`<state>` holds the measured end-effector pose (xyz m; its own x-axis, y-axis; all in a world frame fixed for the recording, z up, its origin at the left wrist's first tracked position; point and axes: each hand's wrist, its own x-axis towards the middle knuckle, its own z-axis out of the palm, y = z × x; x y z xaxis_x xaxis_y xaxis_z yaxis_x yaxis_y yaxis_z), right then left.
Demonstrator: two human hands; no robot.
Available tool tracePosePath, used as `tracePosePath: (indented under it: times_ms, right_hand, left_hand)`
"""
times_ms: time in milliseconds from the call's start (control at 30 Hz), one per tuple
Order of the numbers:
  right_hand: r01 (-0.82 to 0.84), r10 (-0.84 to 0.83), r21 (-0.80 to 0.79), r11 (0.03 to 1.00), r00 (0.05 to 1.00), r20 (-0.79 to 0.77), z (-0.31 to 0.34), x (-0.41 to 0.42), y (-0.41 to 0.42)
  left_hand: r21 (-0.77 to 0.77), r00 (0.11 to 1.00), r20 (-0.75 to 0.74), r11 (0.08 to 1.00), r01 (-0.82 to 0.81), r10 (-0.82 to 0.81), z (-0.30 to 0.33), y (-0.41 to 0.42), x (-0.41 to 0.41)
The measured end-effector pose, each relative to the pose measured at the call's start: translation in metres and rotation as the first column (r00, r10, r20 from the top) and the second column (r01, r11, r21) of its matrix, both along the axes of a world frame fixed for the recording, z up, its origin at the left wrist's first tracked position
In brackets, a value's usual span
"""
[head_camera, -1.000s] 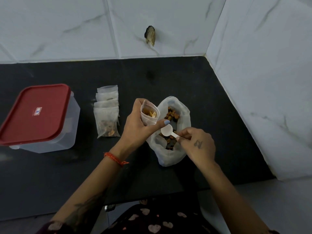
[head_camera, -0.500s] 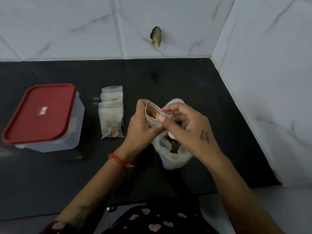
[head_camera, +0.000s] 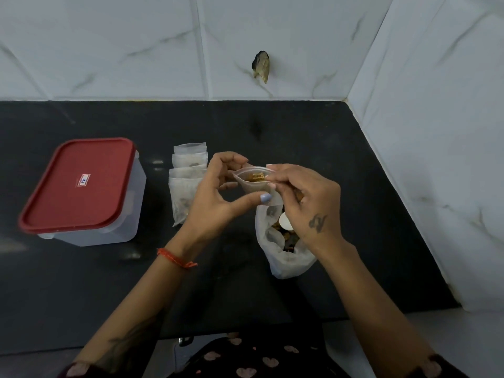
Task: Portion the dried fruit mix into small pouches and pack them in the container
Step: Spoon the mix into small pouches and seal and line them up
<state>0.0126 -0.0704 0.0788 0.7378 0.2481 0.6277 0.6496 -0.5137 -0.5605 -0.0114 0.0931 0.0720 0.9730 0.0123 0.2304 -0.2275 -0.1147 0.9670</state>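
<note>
Both our hands, left hand (head_camera: pixel 218 197) and right hand (head_camera: pixel 302 195), pinch the unsealed pouch (head_camera: pixel 257 184) mid-frame; any tilt spills fruit.

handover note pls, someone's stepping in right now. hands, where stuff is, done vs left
Left hand: holds the small pouch from below, thumb on its front.
Right hand: fingers pinch the pouch's open top edge; fruit shows inside, not sealed yet.
Bulk bag of dried fruit mix lies open under the right hand, white scoop resting inside it.
Filled pouches: a row on the counter between the container and the hands.
Container: red lid on, at the left.
Done: several pouches filled.
Left: seal this one, portion the remaining mix, open the container, pack all pouches.
</note>
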Motion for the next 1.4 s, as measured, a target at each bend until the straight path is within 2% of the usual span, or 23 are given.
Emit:
tracePosePath:
  times_ms: [100, 200, 267, 367, 500, 567, 600, 667, 733, 833, 933, 1067, 1167, 1233, 1300, 1400]
  right_hand:
    - [-0.005, 0.016, 0.13, 0.992, 0.996, -0.086, 0.001, 0.0, 0.003]
    - [-0.018, 0.055, 0.189, 0.982, 0.979, -0.195, 0.005, -0.002, 0.006]
    - [-0.026, 0.054, 0.14, 0.99, 0.978, -0.204, 0.005, -0.001, 0.007]
    - [0.0, 0.0, -0.003, 1.0, 0.994, -0.11, 0.009, -0.001, 0.01]
    - [-0.033, 0.034, 0.008, 0.999, 0.978, -0.204, 0.016, -0.004, 0.014]
    - [0.024, -0.033, -0.058, 0.998, 0.988, -0.148, 0.018, -0.004, 0.016]
    - [0.019, -0.028, -0.058, 0.998, 0.989, -0.148, 0.019, -0.004, 0.017]
    - [-0.049, 0.052, 0.02, 0.999, 0.963, -0.265, 0.021, -0.005, 0.019]
    - [-0.031, 0.058, 0.085, 0.996, 0.939, -0.34, 0.02, -0.007, 0.023]
    - [0.0, 0.023, 0.071, 0.997, 0.944, -0.33, 0.019, -0.011, 0.026]
    - [-0.089, 0.114, 0.078, 0.993, 0.903, -0.414, 0.019, -0.015, 0.028]
    - [0.011, 0.003, 0.036, 0.999, 0.935, -0.353, 0.016, -0.015, 0.03]
    - [-0.042, 0.109, 0.14, 0.989, 0.854, -0.509, 0.017, -0.014, 0.031]
    - [-0.026, 0.121, 0.175, 0.984, 0.821, -0.557, 0.015, -0.014, 0.032]
    - [-0.007, 0.143, 0.226, 0.974, 0.794, -0.591, 0.015, -0.015, 0.033]
    - [-0.001, 0.27, 0.374, 0.927, 0.693, -0.668, 0.02, -0.016, 0.029]
  left_hand:
    - [-0.125, 0.998, 0.0, 0.991, 0.055, -0.055, 0.001, 0.009, -0.001]
    - [-0.12, 1.0, 0.014, 0.993, 0.02, -0.019, 0.0, 0.017, 0.0]
    - [-0.09, 1.0, 0.02, 0.996, -0.021, 0.023, -0.002, 0.019, -0.002]
    - [-0.067, 0.994, 0.036, 0.993, -0.1, 0.102, -0.002, 0.02, -0.005]
    - [-0.048, 0.985, 0.06, 0.986, -0.159, 0.161, 0.0, 0.026, -0.008]
    - [-0.031, 0.988, 0.065, 0.99, -0.141, 0.142, 0.002, 0.027, -0.01]
    - [-0.032, 0.986, 0.069, 0.989, -0.147, 0.149, 0.003, 0.027, -0.011]
    - [-0.044, 0.979, 0.083, 0.982, -0.185, 0.188, 0.004, 0.029, -0.012]
    - [-0.024, 0.974, 0.089, 0.978, -0.207, 0.208, 0.005, 0.031, -0.013]
    - [-0.001, 0.97, 0.075, 0.973, -0.23, 0.229, 0.006, 0.029, -0.016]
    - [0.026, 0.972, 0.082, 0.975, -0.221, 0.218, 0.01, 0.031, -0.019]
    - [0.083, 0.986, 0.059, 0.983, -0.162, 0.158, 0.013, 0.032, -0.02]
    - [0.082, 0.969, 0.098, 0.969, -0.234, 0.226, 0.013, 0.032, -0.02]
    - [0.116, 0.967, 0.1, 0.963, -0.244, 0.233, 0.016, 0.03, -0.021]
    - [0.087, 0.97, 0.063, 0.967, -0.239, 0.234, 0.02, 0.027, -0.021]
    - [0.063, 0.987, -0.008, 0.985, -0.163, 0.163, 0.022, 0.027, -0.021]
